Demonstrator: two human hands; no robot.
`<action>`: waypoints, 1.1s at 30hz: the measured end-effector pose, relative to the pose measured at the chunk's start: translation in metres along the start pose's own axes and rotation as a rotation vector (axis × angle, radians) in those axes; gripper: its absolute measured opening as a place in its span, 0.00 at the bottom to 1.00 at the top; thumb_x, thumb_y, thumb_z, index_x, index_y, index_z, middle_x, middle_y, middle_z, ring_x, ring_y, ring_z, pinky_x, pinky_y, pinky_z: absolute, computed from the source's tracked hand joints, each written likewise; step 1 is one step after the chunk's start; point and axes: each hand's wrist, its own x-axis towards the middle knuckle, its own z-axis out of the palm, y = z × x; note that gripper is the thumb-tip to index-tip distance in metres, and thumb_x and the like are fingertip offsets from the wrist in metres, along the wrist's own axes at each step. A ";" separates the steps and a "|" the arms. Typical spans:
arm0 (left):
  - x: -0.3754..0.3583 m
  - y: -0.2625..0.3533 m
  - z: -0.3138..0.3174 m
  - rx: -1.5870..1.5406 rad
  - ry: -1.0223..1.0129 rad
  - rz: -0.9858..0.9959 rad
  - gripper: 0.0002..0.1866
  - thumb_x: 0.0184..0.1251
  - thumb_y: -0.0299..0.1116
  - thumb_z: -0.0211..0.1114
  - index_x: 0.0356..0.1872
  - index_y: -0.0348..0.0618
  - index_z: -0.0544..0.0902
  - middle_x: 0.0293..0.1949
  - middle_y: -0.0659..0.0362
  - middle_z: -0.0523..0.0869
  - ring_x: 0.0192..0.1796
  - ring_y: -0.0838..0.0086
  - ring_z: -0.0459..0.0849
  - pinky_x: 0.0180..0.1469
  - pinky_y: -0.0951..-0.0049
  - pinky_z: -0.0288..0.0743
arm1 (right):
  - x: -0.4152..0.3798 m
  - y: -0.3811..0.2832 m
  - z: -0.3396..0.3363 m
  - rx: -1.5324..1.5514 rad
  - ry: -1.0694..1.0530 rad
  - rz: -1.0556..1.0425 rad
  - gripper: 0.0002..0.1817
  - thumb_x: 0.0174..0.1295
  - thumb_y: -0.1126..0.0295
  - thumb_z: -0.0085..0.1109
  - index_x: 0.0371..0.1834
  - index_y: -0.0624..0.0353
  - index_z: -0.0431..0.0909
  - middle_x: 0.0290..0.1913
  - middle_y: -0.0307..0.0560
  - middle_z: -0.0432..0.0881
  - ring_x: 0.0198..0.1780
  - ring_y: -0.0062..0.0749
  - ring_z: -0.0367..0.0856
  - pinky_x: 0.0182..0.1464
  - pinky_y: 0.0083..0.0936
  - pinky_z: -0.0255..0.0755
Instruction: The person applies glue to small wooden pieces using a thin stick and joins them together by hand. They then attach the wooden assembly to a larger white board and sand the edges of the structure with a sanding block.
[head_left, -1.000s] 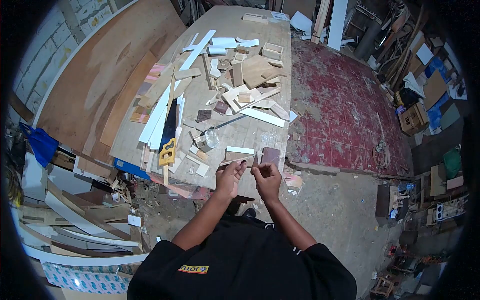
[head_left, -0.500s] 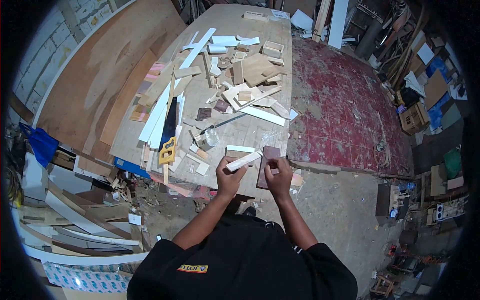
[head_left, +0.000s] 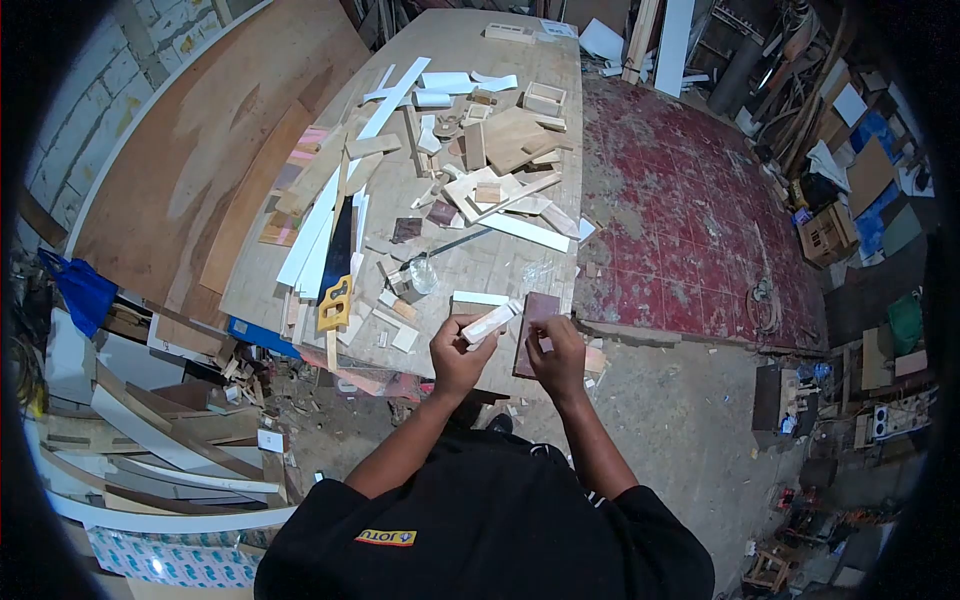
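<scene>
My left hand (head_left: 462, 352) grips a small pale wooden block (head_left: 490, 322) between thumb and fingers, above the near edge of the workbench (head_left: 455, 270). My right hand (head_left: 557, 355) is closed, thumb and fingertips drawn together, over a dark brown flat rectangular piece (head_left: 541, 308). Whatever those fingers pinch, if anything, is too small or hidden to name. Just beyond the left hand lies a short white strip (head_left: 481, 297). A clear plastic cup (head_left: 420, 275) stands farther left beside small wood scraps.
A yellow-handled handsaw (head_left: 336, 302) lies along the bench's left side. Wood offcuts, white strips and an open small wooden box (head_left: 544, 98) crowd the far half. A large plywood sheet (head_left: 200, 150) leans at left. Red tiled floor (head_left: 680, 220) extends at right.
The wooden block has turned in my left hand, its far end now angled more upward and away. My right hand's fingers have shifted slightly, drawing closer together.
</scene>
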 end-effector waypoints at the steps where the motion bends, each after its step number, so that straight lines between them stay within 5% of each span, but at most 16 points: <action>1: 0.000 -0.002 0.000 0.001 0.001 0.001 0.14 0.59 0.20 0.74 0.45 0.34 0.80 0.41 0.57 0.87 0.45 0.78 0.86 0.48 0.75 0.81 | -0.001 -0.002 0.001 0.002 0.001 -0.001 0.12 0.52 0.80 0.68 0.39 0.59 0.80 0.37 0.49 0.83 0.36 0.43 0.83 0.39 0.34 0.77; 8: -0.001 -0.006 -0.005 0.217 -0.009 0.086 0.15 0.58 0.20 0.73 0.45 0.33 0.80 0.42 0.56 0.86 0.44 0.76 0.86 0.47 0.75 0.81 | 0.004 -0.064 -0.025 0.250 -0.105 -0.035 0.09 0.50 0.81 0.69 0.35 0.62 0.82 0.32 0.48 0.81 0.33 0.38 0.84 0.36 0.29 0.77; 16: 0.005 0.010 -0.002 0.425 0.026 0.346 0.14 0.52 0.22 0.75 0.40 0.35 0.82 0.37 0.55 0.85 0.39 0.75 0.85 0.42 0.73 0.79 | 0.001 -0.058 -0.021 0.123 -0.110 -0.103 0.09 0.51 0.82 0.68 0.34 0.61 0.80 0.33 0.48 0.81 0.34 0.38 0.84 0.37 0.30 0.78; 18: 0.008 0.016 -0.001 0.425 0.045 0.390 0.14 0.46 0.24 0.75 0.34 0.37 0.80 0.32 0.52 0.83 0.34 0.61 0.85 0.39 0.66 0.79 | 0.001 -0.068 -0.029 0.193 -0.124 -0.121 0.09 0.51 0.83 0.67 0.34 0.61 0.80 0.33 0.48 0.82 0.34 0.38 0.84 0.37 0.29 0.78; 23: 0.009 0.004 -0.005 0.446 0.065 0.397 0.14 0.47 0.26 0.75 0.34 0.37 0.80 0.32 0.52 0.83 0.35 0.61 0.85 0.39 0.66 0.79 | 0.003 -0.051 -0.027 0.157 -0.078 -0.026 0.13 0.47 0.83 0.69 0.36 0.61 0.80 0.36 0.49 0.83 0.38 0.41 0.84 0.40 0.33 0.78; 33: 0.010 0.002 -0.008 0.394 0.021 0.335 0.15 0.46 0.25 0.76 0.36 0.37 0.81 0.33 0.52 0.84 0.36 0.61 0.86 0.40 0.65 0.78 | 0.002 -0.056 -0.020 0.071 -0.013 -0.242 0.11 0.48 0.83 0.69 0.33 0.60 0.80 0.36 0.48 0.83 0.36 0.42 0.83 0.36 0.32 0.77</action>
